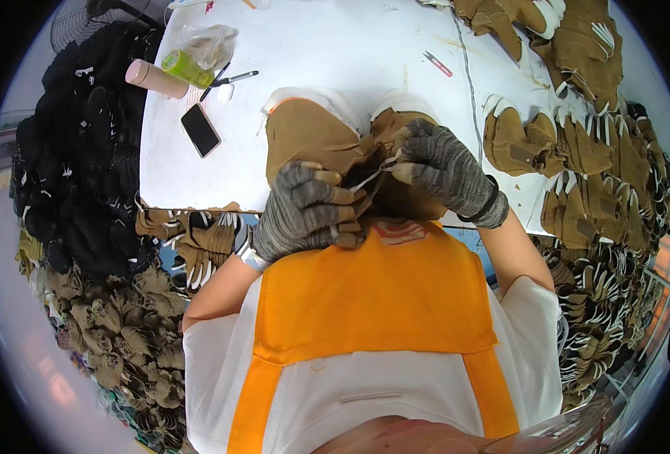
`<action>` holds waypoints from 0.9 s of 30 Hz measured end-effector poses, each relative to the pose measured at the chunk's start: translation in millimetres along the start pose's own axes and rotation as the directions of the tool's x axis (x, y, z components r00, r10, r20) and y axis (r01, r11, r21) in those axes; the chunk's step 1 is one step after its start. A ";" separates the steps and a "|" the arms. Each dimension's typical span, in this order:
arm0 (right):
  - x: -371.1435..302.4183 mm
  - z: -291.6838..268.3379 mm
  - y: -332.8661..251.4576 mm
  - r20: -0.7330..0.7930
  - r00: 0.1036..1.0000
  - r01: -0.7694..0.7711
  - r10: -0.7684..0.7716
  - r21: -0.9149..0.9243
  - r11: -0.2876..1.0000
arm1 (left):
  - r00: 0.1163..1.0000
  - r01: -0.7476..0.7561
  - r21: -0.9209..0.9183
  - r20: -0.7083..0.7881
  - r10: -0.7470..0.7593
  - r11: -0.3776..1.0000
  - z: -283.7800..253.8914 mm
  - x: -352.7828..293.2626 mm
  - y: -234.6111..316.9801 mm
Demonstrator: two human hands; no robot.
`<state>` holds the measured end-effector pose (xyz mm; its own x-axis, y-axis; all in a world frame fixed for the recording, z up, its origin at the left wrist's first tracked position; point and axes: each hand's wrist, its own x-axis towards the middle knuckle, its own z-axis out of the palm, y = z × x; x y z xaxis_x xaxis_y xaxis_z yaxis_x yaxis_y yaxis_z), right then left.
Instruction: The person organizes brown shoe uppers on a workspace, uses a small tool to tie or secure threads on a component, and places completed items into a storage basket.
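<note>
Two brown shoe uppers with white toe edges lie at the near edge of the white table, the left upper and the right upper. My left hand, in a grey knit glove, is closed on the near, opened-up end of the left upper. A thin white lace runs between both hands. My right hand, in a matching glove, pinches that lace above the right upper. The fingers partly cover where the lace meets the brown material.
Toward the back left are a phone, a pink bottle, a green container and a pen. Red-handled snips lie farther back. More brown uppers crowd the right side. Black pieces are heaped beyond the left edge.
</note>
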<state>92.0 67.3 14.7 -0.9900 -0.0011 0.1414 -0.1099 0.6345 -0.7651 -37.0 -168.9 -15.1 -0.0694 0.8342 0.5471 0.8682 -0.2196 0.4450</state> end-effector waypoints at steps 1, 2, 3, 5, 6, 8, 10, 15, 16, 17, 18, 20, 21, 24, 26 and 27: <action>-2.1 -2.4 0.3 0.018 1.000 0.013 -0.013 -0.011 1.000 | 0.999 0.014 -0.018 0.030 -0.014 1.000 -2.5 3.6 -0.1; -4.0 -3.2 0.7 0.036 0.999 0.026 -0.025 -0.022 0.999 | 0.998 0.028 -0.037 0.060 -0.026 0.999 -3.1 6.7 -0.1; -6.3 -2.2 -1.7 0.040 0.999 0.010 -0.006 -0.082 0.997 | 0.996 0.041 -0.048 0.085 -0.036 0.998 -4.9 11.3 1.3; -15.1 -1.0 -7.1 0.039 0.998 -0.035 0.043 -0.202 0.979 | 0.985 0.158 -0.120 0.090 -0.147 0.980 -12.9 31.4 9.0; -18.1 4.9 -2.3 -0.033 0.998 0.044 -0.055 -0.263 0.964 | 0.982 0.183 -0.128 0.076 -0.174 0.975 -13.5 39.3 10.8; -25.6 5.2 -8.5 -0.034 0.999 0.013 -0.023 -0.265 0.964 | 0.970 0.235 -0.099 0.093 -0.227 0.967 -11.6 52.8 8.0; -35.0 8.4 -7.1 -0.050 0.998 0.020 -0.035 -0.273 0.962 | 0.947 0.287 -0.021 0.157 -0.281 0.958 -9.3 66.9 -2.5; -38.1 -2.8 -11.5 0.024 1.000 -0.012 0.018 -0.227 0.974 | 0.842 0.178 -0.067 0.527 -0.117 0.982 -23.5 111.8 -6.0; -36.5 -10.2 -12.1 0.055 0.998 -0.010 0.022 -0.205 0.979 | 0.800 0.230 -0.018 0.573 -0.179 0.973 -22.0 114.5 -0.4; -36.2 -24.6 -11.9 0.072 0.995 -0.065 0.066 -0.017 0.998 | 0.753 0.280 0.035 0.612 -0.242 0.959 -20.7 116.8 4.1; -36.8 -43.1 -9.0 0.095 0.990 -0.120 0.105 0.175 0.977 | 0.784 0.235 0.019 0.588 -0.200 0.972 -14.2 112.8 2.4; -25.8 -77.9 24.4 0.098 0.973 -0.223 0.208 0.175 0.959 | 0.867 0.250 -0.002 0.444 -0.223 0.968 -6.1 103.6 4.3; -7.6 -92.2 37.9 -0.051 0.965 -0.235 0.257 0.272 0.933 | 0.899 0.261 -0.010 0.368 -0.239 0.965 -2.9 99.9 5.2; 37.5 -114.2 141.1 -0.413 0.838 -0.449 0.357 -0.149 0.881 | 0.879 0.451 -0.083 0.217 -0.425 0.889 6.3 88.1 9.2; 44.8 -105.9 275.9 -0.409 0.822 -0.545 0.395 -0.366 0.755 | 0.844 0.536 -0.161 0.113 -0.524 0.829 13.4 82.7 9.7; 45.3 -98.1 315.6 -0.364 0.838 -0.541 0.408 -0.447 0.712 | 0.814 0.579 -0.209 0.093 -0.573 0.788 13.7 79.3 8.7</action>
<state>21.1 343.2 -158.8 -0.8416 0.5389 0.0350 0.4970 0.7983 -0.3402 -28.2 -97.8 22.4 -0.5085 0.8521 0.1242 0.5415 0.2043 0.8155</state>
